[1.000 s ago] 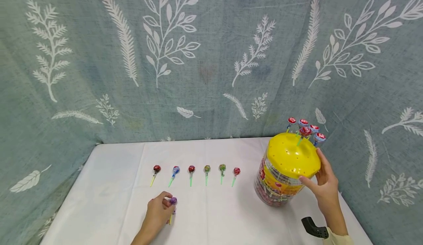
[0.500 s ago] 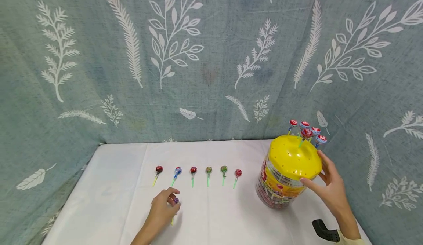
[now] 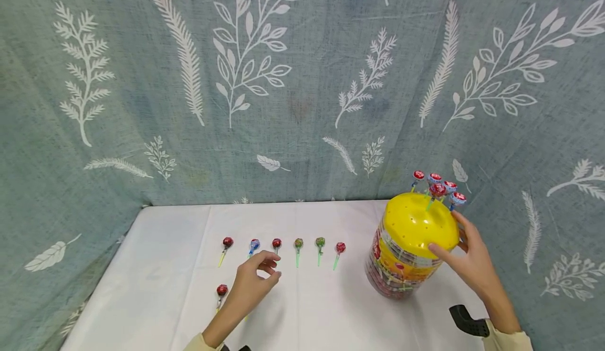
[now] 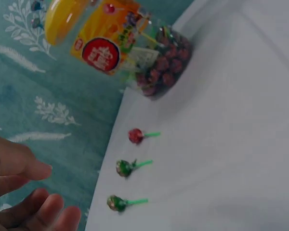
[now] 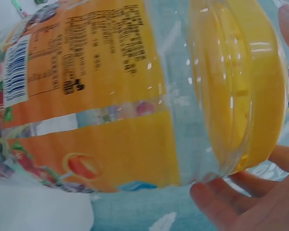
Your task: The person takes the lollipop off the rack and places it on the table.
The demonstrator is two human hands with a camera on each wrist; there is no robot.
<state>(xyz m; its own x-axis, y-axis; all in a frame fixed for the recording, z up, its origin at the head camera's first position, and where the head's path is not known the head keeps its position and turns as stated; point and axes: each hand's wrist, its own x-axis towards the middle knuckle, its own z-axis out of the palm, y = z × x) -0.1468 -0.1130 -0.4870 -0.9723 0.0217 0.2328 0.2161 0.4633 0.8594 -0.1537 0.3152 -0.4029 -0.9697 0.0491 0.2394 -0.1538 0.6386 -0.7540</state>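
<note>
My left hand [image 3: 252, 282] hovers above the table, near a row of lollipops, its fingers loosely bent. The left wrist view shows bare space between its thumb and fingers. Below it a bit of yellow stick [image 3: 246, 317] shows; the rest of that lollipop is hidden. Beside the forearm lies a dark red lollipop [image 3: 222, 290]. My right hand [image 3: 472, 267] holds a big clear jar [image 3: 397, 272] by its yellow lid [image 3: 411, 225], thumb at the front and fingers behind. Several wrapped lollipops [image 3: 437, 189] stand in holes of the lid. The jar leans slightly.
The row also has a blue lollipop [image 3: 254, 245], a green lollipop [image 3: 320, 243] and a red lollipop [image 3: 340, 247] nearest the jar. A white cloth covers the table [image 3: 165, 256]. Behind it hangs a leaf-patterned curtain [image 3: 302, 104].
My left hand has left the purple lollipop and moved up and to the right, toward the row. The dark red lollipop beside the forearm has come into sight. My right hand stays on the jar.
</note>
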